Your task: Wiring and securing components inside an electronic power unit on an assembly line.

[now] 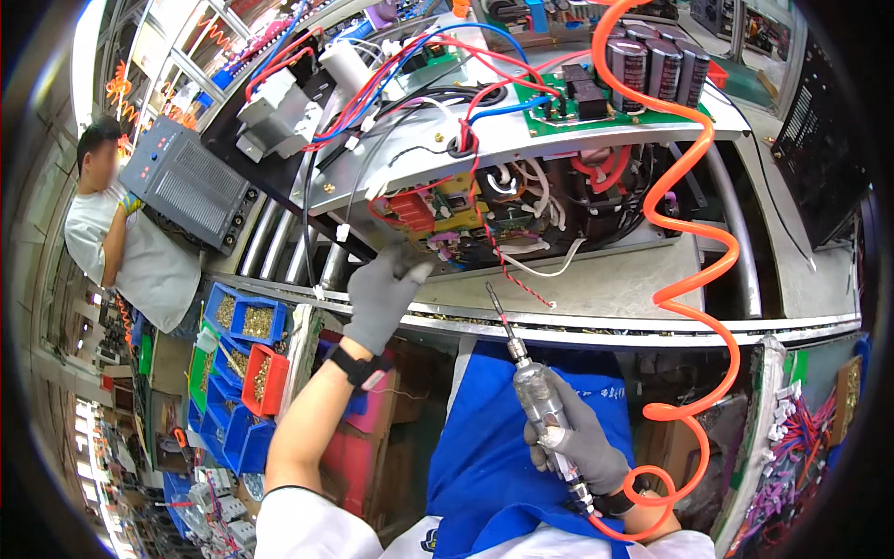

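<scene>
My right hand point(585, 436), in a grey glove, is wrapped round a silver pneumatic screwdriver point(538, 396). Its long bit points up and away, short of the machine. From its rear end runs a coiled orange air hose point(694, 270). My left hand point(384, 293), also gloved, is at the near left edge of an opened electrical machine point(549, 210). Its fingers are curled together, the tips partly blurred against the dark frame; what they pinch, if anything, is hidden. A twisted red and black wire point(503, 256) and a white wire point(559, 264) hang out of the machine's front.
Atop the machine's metal plate point(400, 168) sit a green circuit board point(605, 121) with large capacitors and bundled wires. Metal rollers point(736, 233) lie beneath. Blue screw bins point(251, 321) and a red bin point(265, 380) are at left. A co-worker point(130, 233) stands beside a finished-looking grey machine point(191, 177).
</scene>
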A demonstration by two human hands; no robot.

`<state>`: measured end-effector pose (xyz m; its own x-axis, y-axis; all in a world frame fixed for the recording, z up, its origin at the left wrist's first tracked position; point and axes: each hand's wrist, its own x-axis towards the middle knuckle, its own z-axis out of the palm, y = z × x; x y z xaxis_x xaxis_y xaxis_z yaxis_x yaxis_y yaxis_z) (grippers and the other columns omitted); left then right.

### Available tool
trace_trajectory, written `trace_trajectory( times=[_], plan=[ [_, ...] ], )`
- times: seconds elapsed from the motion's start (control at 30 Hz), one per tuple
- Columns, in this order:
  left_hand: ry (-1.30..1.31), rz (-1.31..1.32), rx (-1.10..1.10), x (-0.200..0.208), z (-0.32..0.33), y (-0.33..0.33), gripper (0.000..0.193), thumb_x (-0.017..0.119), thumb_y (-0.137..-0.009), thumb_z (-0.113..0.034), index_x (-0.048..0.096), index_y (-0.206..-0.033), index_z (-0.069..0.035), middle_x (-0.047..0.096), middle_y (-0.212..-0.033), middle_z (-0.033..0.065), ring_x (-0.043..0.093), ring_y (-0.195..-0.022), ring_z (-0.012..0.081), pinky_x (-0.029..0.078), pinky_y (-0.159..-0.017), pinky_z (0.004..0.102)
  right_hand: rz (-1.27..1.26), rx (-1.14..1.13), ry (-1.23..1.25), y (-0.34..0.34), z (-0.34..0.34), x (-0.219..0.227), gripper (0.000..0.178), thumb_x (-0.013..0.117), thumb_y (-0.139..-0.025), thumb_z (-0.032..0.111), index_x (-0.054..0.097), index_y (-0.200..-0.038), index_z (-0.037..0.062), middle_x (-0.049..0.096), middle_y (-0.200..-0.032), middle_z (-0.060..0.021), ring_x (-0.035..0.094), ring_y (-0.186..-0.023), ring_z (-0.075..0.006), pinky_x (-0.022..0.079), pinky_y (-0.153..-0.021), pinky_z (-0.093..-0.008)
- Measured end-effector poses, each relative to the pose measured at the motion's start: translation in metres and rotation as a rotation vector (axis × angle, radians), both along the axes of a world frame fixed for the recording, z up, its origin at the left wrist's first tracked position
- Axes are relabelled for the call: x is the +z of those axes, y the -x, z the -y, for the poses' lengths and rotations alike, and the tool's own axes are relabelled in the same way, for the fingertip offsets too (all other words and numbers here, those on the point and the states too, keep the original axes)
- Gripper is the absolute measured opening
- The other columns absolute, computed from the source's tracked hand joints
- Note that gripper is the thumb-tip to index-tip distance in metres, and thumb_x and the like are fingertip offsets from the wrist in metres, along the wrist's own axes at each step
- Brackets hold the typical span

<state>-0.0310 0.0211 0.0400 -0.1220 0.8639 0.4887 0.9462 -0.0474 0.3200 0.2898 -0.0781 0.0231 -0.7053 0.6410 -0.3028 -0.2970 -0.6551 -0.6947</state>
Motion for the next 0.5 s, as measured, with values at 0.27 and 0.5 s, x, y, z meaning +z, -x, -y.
trace_trajectory(
  times=[0.27,0.5],
  plan=[
    [-0.094,0.407,0.011,-0.010,-0.038,-0.024,0.032,0.076,-0.078,-0.030,0.069,-0.092,-0.002,0.067,-0.076,0.0132,0.065,-0.067,0.0247,0.049,-0.063,0.0340,0.037,-0.002,-0.013,0.009,0.009,0.001,0.086,0.068,-0.080,0.017,0.019,-0.150,0.0105,0.058,-0.089,-0.0098,0.061,-0.064,-0.0168,0.051,-0.054,-0.0282],
    [-0.015,0.331,0.139,-0.028,-0.031,-0.028,0.037,0.072,-0.080,-0.039,0.064,-0.097,-0.007,0.069,-0.080,0.0128,0.067,-0.075,0.0305,0.052,-0.068,0.0410,0.070,-0.008,-0.005,0.015,0.011,0.002,0.089,0.072,-0.079,0.025,0.020,-0.150,0.0107,0.058,-0.089,-0.0105,0.061,-0.063,-0.0174,0.051,-0.054,-0.0284]
  ],
)
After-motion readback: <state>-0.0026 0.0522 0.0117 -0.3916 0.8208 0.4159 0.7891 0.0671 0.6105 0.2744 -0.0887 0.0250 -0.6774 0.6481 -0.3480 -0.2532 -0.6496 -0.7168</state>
